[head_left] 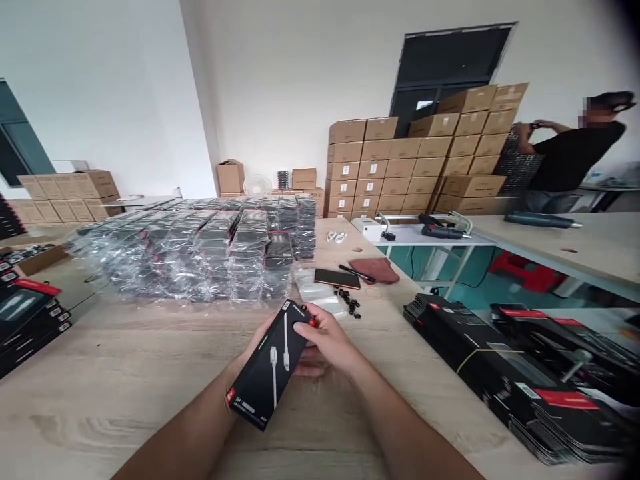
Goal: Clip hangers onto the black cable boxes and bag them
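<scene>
Forearms (pixel 183 433) angle inward, left hand (pixel 260 339) and right hand (pixel 324 339) together (fingers (pixel 306 327) curled).

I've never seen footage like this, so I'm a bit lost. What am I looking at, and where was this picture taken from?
This is a single picture from a camera worn on a person's head, looking forward and down, so the two bare arms are that person's own. Their left hand and right hand hold a black box printed with a white cable. On the wooden table lie plastic-wrapped stacks and more black boxes. Cardboard cartons are piled behind, beside another person.
</scene>
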The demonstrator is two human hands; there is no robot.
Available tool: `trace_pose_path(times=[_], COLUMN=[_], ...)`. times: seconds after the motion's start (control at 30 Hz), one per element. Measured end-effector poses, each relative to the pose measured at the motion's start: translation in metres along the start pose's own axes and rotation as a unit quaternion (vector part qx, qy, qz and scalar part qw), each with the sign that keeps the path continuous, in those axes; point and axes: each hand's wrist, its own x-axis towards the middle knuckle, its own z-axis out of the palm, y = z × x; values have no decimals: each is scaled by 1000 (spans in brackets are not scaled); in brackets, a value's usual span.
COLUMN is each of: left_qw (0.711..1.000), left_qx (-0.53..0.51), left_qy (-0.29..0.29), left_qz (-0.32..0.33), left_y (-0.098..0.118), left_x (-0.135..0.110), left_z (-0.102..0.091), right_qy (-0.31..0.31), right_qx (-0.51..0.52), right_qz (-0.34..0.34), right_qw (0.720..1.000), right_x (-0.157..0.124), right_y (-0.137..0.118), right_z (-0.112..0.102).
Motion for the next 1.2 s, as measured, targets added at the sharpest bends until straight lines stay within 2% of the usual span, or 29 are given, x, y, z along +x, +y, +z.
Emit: trace_pose_path(times=[0.1,0.2,0.27,0.33,0.4,0.47,0.6,0.67,0.8,0.9,1.03,1.1,1.2], left_qw=[993,998,999,996,985,973,961,961,964,967,965,948,921], left_qx=[-36,11,35,65,130,198,262,263,243,222,209,243,292], left_qy=[-81,-33,6,49,84,82,41,44,65,72,55,77,110], left_qz=[-77,-47,4,33,71,90,75,74,83,102,147,193,232], left_y=[-4,-4,-2,2,4,3,0,-2,-6,-8,-10,-9,-6], left_x=[9,6,5,8,9,8,8,10,16,17,17,17,17], left_z=[-11,-20,-24,-27,-29,-30,-35,-38,-42,-41,-39,-39,-37], right_qy=[63,167,241,279,283,257,158,121,86,104,244,285,255], right_qx=[-138,-256,-317,-373,-402,-444,-533,-531,-495,-463,-390,-389,-483], right_qz=[-54,-111,-112,-108,-115,-103,14,47,53,33,-68,-111,-151], right_qw=[987,946,910,878,863,852,831,837,863,880,885,869,824], right_x=[4,8,16,29,42,52,74,84,92,93,91,82,59], right_y=[2,6,14,23,29,30,24,19,8,-6,-36,-47,-49], right_z=[-15,-42,-63,-80,-90,-92,-91,-91,-95,-100,-101,-92,-65])
